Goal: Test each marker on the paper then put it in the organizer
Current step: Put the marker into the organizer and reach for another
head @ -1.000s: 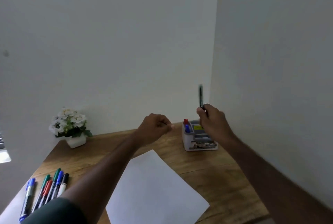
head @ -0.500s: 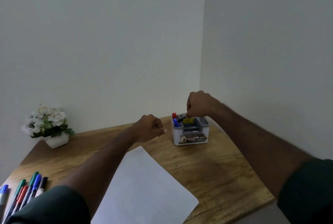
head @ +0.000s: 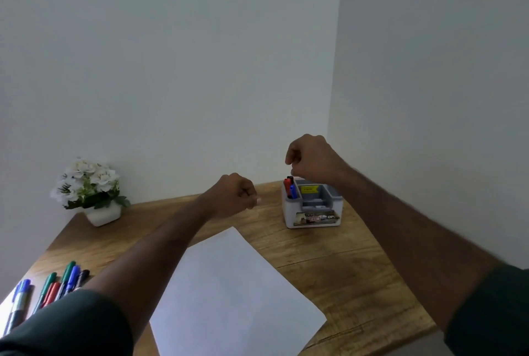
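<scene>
We see the right hand (head: 310, 159) now lifted above the organizer (head: 312, 207), fingers curled and empty; before, it touched the black marker (head: 290, 180), now standing in the left compartment. The left hand (head: 233, 195) stays fisted over the desk (head: 343, 264).

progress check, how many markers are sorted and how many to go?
Done: three markers, red, blue and black, stand in the organizer's left slot. In hand: nothing visible; the right hand hovers curled just above them, the left hand is fisted over the desk. Left: about six markers lie at the desk's left edge; the paper looks unmarked.
</scene>
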`<move>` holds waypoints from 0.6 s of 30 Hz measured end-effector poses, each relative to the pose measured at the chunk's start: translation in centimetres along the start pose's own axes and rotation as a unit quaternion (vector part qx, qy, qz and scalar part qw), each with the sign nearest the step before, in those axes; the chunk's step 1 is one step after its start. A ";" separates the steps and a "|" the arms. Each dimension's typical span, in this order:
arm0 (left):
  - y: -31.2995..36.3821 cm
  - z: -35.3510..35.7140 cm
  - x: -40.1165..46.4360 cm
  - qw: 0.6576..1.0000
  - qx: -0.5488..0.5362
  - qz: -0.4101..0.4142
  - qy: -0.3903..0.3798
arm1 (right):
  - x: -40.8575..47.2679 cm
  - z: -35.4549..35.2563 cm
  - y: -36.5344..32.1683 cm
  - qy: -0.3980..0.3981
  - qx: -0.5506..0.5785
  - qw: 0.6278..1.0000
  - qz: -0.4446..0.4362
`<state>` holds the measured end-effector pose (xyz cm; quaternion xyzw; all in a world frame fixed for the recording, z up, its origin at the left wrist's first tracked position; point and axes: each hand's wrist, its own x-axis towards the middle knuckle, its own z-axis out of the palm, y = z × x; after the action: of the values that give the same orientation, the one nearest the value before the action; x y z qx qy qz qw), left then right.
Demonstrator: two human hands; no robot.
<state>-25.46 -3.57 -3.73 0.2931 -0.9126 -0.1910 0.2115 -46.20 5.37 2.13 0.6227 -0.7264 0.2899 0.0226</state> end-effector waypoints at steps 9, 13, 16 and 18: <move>-3.1 -4.9 -6.8 0.996 0.031 -0.058 0.060 | -3.3 7.1 -9.9 0.023 0.085 0.990 -0.111; -6.7 -7.3 -12.8 0.991 0.050 -0.095 0.078 | -5.7 12.2 -15.0 -0.053 0.101 0.984 -0.138; -9.8 -9.0 -17.9 0.987 0.077 -0.109 0.093 | -7.2 15.6 -19.0 -0.113 0.113 0.973 -0.163; -11.7 -9.9 -20.9 0.980 0.086 -0.140 0.113 | -8.2 17.4 -21.5 -0.158 0.114 0.966 -0.169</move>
<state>0.22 -1.77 -6.74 0.4551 -0.8455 -0.1051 0.2586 -18.91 3.62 -7.09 0.7730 -0.5669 0.2608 -0.1145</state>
